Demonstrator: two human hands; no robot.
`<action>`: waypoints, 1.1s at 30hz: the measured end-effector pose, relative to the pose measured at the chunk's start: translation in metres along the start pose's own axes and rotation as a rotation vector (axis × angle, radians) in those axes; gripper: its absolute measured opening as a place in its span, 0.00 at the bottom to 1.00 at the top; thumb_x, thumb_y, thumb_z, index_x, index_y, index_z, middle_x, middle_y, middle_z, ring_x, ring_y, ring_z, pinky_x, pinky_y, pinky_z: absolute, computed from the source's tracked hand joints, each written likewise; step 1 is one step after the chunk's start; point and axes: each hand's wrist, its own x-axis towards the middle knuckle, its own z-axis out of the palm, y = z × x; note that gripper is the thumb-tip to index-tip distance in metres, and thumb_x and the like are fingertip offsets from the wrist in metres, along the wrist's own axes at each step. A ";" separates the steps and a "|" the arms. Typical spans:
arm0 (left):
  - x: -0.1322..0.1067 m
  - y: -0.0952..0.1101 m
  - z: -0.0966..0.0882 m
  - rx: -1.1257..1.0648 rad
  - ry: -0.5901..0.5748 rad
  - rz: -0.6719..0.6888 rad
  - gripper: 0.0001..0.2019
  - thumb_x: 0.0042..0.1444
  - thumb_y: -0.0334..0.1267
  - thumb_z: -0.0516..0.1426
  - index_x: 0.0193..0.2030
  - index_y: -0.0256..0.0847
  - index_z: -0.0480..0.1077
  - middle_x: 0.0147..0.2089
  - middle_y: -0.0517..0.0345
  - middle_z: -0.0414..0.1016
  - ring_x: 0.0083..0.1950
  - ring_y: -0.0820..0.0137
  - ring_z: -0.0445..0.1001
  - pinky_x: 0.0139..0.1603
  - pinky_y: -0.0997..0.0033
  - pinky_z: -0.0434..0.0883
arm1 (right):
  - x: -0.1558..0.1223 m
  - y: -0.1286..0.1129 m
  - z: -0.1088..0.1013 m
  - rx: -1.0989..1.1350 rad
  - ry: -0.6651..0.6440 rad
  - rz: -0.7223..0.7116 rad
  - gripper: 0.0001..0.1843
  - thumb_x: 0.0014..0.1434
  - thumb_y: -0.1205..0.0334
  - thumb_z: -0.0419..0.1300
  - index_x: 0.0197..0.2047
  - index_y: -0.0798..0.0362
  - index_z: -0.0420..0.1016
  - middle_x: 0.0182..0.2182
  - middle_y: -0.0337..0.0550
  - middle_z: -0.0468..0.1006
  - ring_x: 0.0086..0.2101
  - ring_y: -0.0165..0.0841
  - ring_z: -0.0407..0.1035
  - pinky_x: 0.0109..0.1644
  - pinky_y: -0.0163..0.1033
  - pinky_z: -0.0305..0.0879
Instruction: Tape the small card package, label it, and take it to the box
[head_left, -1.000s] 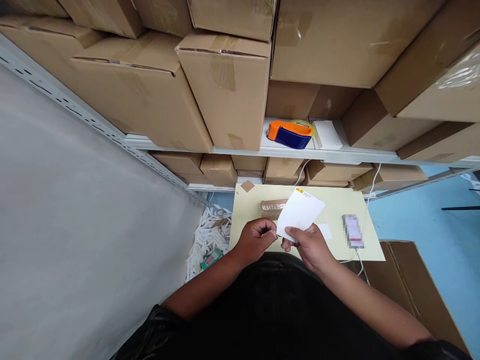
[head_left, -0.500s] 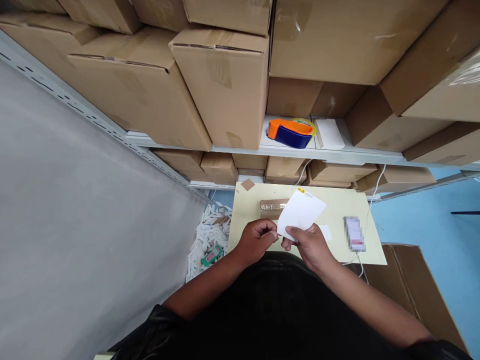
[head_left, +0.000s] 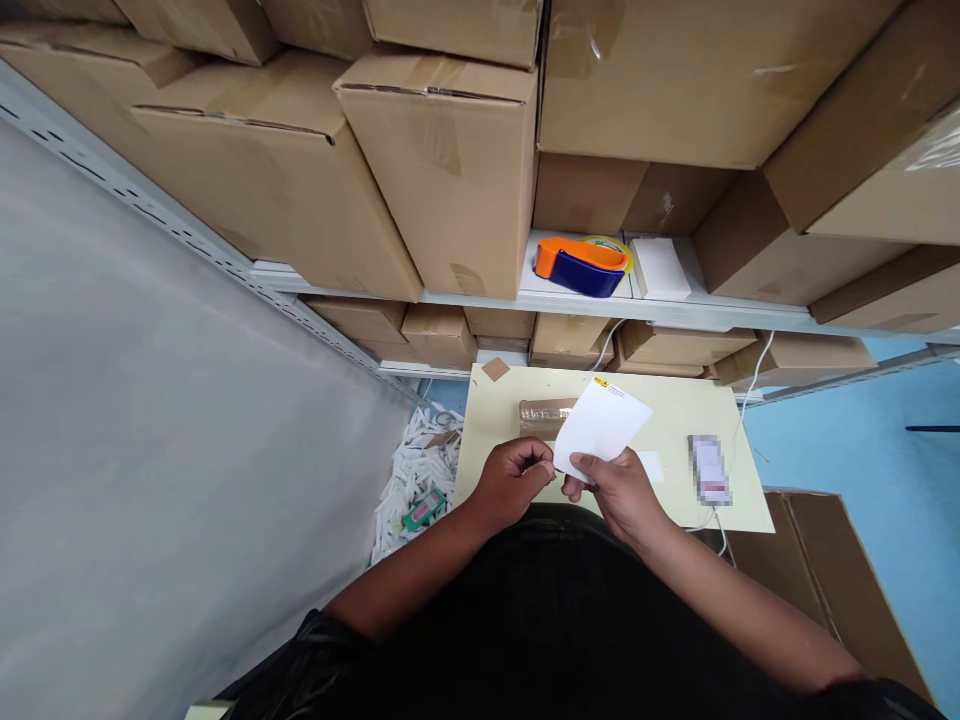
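Note:
My right hand pinches the lower edge of a white card or envelope with a small yellow mark at its top corner. My left hand is curled at the card's lower left corner, fingertips touching it. Both hands hover over a pale yellow board that serves as a work surface. A brown tape roll lies on the board just behind the card, partly hidden by it.
A phone on a white cable lies at the board's right. An orange and blue tape dispenser and a white box sit on the shelf among cardboard boxes. White paper scraps litter the floor at left. A brown carton stands at right.

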 end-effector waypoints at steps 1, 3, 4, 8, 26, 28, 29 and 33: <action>0.000 0.000 0.000 0.001 -0.001 0.003 0.09 0.56 0.40 0.59 0.28 0.40 0.70 0.27 0.61 0.72 0.30 0.72 0.68 0.35 0.71 0.66 | 0.000 0.000 0.000 0.004 -0.002 0.000 0.11 0.54 0.57 0.71 0.34 0.56 0.82 0.22 0.43 0.80 0.23 0.36 0.74 0.27 0.40 0.70; 0.001 0.000 -0.001 0.001 -0.004 0.005 0.08 0.56 0.40 0.59 0.28 0.40 0.70 0.26 0.61 0.72 0.30 0.72 0.68 0.35 0.72 0.66 | 0.001 0.000 0.001 0.006 -0.006 0.000 0.11 0.54 0.56 0.71 0.34 0.56 0.82 0.22 0.43 0.80 0.23 0.36 0.74 0.27 0.40 0.70; 0.001 0.000 -0.001 0.003 -0.006 0.004 0.09 0.56 0.40 0.59 0.28 0.39 0.70 0.26 0.61 0.71 0.30 0.72 0.68 0.35 0.72 0.66 | 0.002 0.001 0.001 0.005 -0.004 0.000 0.11 0.54 0.56 0.71 0.34 0.56 0.82 0.22 0.43 0.80 0.23 0.36 0.74 0.27 0.40 0.70; 0.002 -0.002 -0.003 0.044 0.008 0.008 0.08 0.56 0.40 0.59 0.28 0.40 0.70 0.27 0.62 0.72 0.31 0.72 0.68 0.36 0.71 0.67 | 0.002 0.000 0.003 -0.001 0.012 -0.002 0.11 0.53 0.56 0.72 0.33 0.56 0.82 0.22 0.43 0.80 0.22 0.35 0.73 0.27 0.41 0.70; 0.011 -0.016 -0.010 0.099 0.122 0.022 0.08 0.55 0.40 0.59 0.28 0.40 0.68 0.26 0.64 0.66 0.30 0.74 0.63 0.34 0.74 0.62 | 0.019 0.017 -0.010 -0.681 -0.053 -0.538 0.05 0.65 0.57 0.63 0.43 0.46 0.75 0.37 0.41 0.74 0.39 0.36 0.71 0.46 0.43 0.70; 0.010 -0.018 -0.009 0.095 0.112 0.031 0.08 0.55 0.40 0.58 0.28 0.40 0.68 0.27 0.64 0.66 0.30 0.73 0.63 0.34 0.74 0.62 | 0.016 0.012 -0.002 -0.742 -0.134 -0.597 0.03 0.67 0.60 0.61 0.41 0.47 0.76 0.35 0.40 0.75 0.36 0.35 0.71 0.43 0.42 0.69; 0.009 -0.019 -0.009 0.095 0.104 0.033 0.08 0.55 0.40 0.58 0.28 0.40 0.68 0.27 0.64 0.66 0.31 0.73 0.64 0.35 0.74 0.63 | 0.016 0.011 0.002 -0.768 -0.132 -0.624 0.04 0.67 0.62 0.60 0.40 0.47 0.76 0.34 0.40 0.75 0.35 0.35 0.71 0.41 0.41 0.68; 0.005 -0.024 -0.013 0.125 0.098 0.020 0.06 0.54 0.38 0.57 0.28 0.40 0.67 0.27 0.64 0.65 0.30 0.73 0.62 0.34 0.74 0.62 | 0.022 0.016 0.008 -0.829 -0.101 -0.637 0.07 0.64 0.65 0.59 0.34 0.48 0.75 0.30 0.38 0.76 0.31 0.33 0.70 0.38 0.40 0.65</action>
